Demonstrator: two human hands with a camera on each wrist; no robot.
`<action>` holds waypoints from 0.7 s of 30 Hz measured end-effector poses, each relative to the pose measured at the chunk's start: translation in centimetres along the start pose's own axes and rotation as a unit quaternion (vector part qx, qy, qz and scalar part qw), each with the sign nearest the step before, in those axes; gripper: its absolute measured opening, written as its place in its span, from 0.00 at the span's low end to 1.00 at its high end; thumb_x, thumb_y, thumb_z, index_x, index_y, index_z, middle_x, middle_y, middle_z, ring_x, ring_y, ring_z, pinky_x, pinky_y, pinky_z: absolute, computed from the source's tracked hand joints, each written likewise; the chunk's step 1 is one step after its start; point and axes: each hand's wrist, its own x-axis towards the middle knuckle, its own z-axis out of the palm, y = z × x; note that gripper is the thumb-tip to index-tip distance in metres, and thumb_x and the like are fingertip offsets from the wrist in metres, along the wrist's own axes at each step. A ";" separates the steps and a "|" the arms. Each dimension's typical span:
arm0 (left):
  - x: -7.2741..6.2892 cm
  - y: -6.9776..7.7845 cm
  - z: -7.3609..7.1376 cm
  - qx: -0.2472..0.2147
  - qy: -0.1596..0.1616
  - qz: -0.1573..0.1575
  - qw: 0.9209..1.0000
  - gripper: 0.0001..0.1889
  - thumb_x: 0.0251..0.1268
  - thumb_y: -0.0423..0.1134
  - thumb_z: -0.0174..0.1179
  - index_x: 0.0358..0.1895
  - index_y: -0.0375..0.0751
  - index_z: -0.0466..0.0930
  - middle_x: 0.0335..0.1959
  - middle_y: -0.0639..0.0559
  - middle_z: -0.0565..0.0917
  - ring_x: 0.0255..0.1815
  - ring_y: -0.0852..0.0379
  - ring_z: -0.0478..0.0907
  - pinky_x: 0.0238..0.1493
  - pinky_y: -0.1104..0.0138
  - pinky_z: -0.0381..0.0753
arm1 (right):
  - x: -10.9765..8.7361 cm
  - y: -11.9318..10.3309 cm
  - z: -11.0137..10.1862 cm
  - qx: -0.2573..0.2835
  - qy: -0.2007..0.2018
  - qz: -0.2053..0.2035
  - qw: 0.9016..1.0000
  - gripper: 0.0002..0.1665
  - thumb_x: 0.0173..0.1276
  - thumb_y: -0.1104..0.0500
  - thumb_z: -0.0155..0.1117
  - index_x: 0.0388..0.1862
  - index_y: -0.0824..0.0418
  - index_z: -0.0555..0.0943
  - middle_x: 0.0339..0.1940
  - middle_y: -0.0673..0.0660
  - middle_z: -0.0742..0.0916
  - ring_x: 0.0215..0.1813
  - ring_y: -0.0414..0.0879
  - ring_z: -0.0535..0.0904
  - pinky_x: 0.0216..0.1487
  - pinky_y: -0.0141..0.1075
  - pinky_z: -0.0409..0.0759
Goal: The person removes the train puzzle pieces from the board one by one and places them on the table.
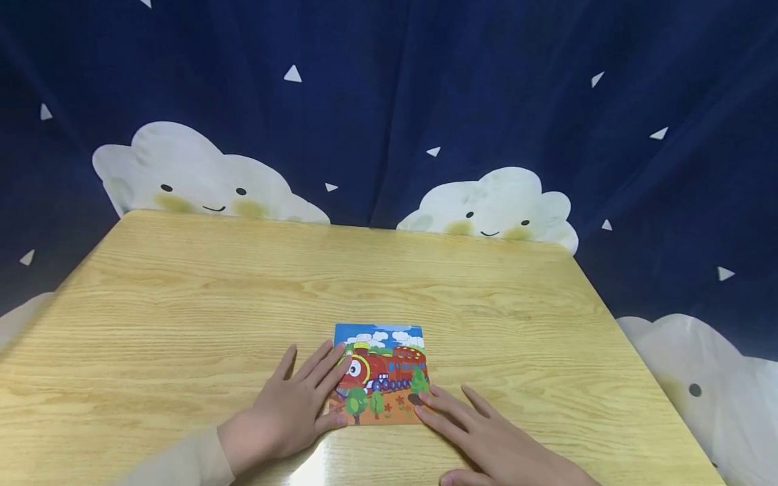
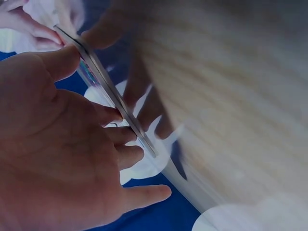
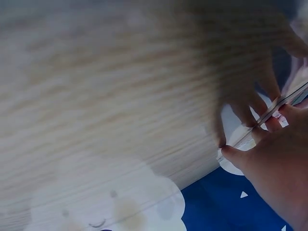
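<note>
A flat, square picture board [image 1: 389,378] lies on the wooden table, printed with a red cartoon train, trees, clouds and blue sky. My left hand [image 1: 292,405] rests at its left side, fingers fairly straight and spread, some of them over the left edge and the thumb at the lower left corner. At the lower right corner, fingertips of my right hand [image 1: 492,439] touch the board, its fingers extended and its thumb apart, lower down. Edge-on in the left wrist view, the board [image 2: 103,79] looks thin, and the left palm [image 2: 57,144] shows beside it.
The pale wooden table [image 1: 243,283] has a glossy, reflecting top. Behind and beside it hangs a dark blue curtain [image 1: 365,88] with white triangles and smiling clouds [image 1: 200,175]. The table's far edge meets the curtain.
</note>
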 end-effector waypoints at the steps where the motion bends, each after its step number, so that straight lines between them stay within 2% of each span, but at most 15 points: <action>1: -0.1 0.0 0.0 0.004 -0.001 0.001 1.000 0.41 0.71 0.66 0.42 0.77 0.42 0.55 0.79 0.46 0.53 0.78 0.46 0.46 0.70 0.38 0.45 | -0.1 0.0 0.1 -0.005 0.002 -0.005 1.000 0.43 0.74 0.39 0.52 0.81 0.51 0.52 0.79 0.49 0.58 0.79 0.49 0.51 0.73 0.35 0.30; 8: -0.3 0.1 0.4 0.035 -0.001 0.010 0.999 0.41 0.71 0.67 0.41 0.77 0.42 0.55 0.79 0.46 0.53 0.79 0.46 0.46 0.71 0.38 0.46 | -0.6 0.3 0.5 -0.014 0.013 -0.016 1.000 0.43 0.74 0.39 0.52 0.81 0.51 0.52 0.79 0.50 0.59 0.78 0.49 0.54 0.74 0.36 0.32; 13: -0.3 0.0 0.8 0.046 0.018 0.018 0.999 0.41 0.71 0.68 0.40 0.77 0.42 0.57 0.78 0.45 0.54 0.78 0.46 0.47 0.70 0.38 0.47 | -0.5 0.4 0.6 -0.012 0.011 -0.019 1.000 0.42 0.75 0.40 0.52 0.80 0.51 0.52 0.79 0.50 0.59 0.78 0.50 0.53 0.74 0.35 0.31; 16: -0.2 0.0 0.9 0.052 0.028 0.024 0.998 0.42 0.70 0.68 0.40 0.76 0.41 0.58 0.77 0.45 0.56 0.78 0.46 0.48 0.70 0.38 0.46 | -0.3 0.4 0.5 0.011 0.012 -0.006 1.000 0.41 0.75 0.40 0.52 0.80 0.49 0.54 0.78 0.48 0.60 0.78 0.49 0.53 0.74 0.35 0.33; 18: -0.1 0.0 0.8 0.054 0.027 0.026 0.998 0.42 0.70 0.68 0.41 0.76 0.41 0.58 0.77 0.44 0.57 0.78 0.45 0.48 0.71 0.39 0.46 | -0.2 0.3 0.4 0.026 0.017 0.008 0.999 0.39 0.74 0.40 0.53 0.79 0.47 0.56 0.77 0.46 0.62 0.77 0.47 0.55 0.75 0.39 0.41; 21: 0.1 0.0 0.4 0.054 0.016 0.032 0.998 0.43 0.68 0.69 0.42 0.76 0.40 0.59 0.77 0.42 0.57 0.78 0.44 0.47 0.71 0.38 0.46 | 0.1 0.1 0.3 0.042 0.021 0.035 0.998 0.36 0.74 0.40 0.53 0.78 0.42 0.59 0.74 0.43 0.64 0.74 0.45 0.59 0.70 0.45 0.59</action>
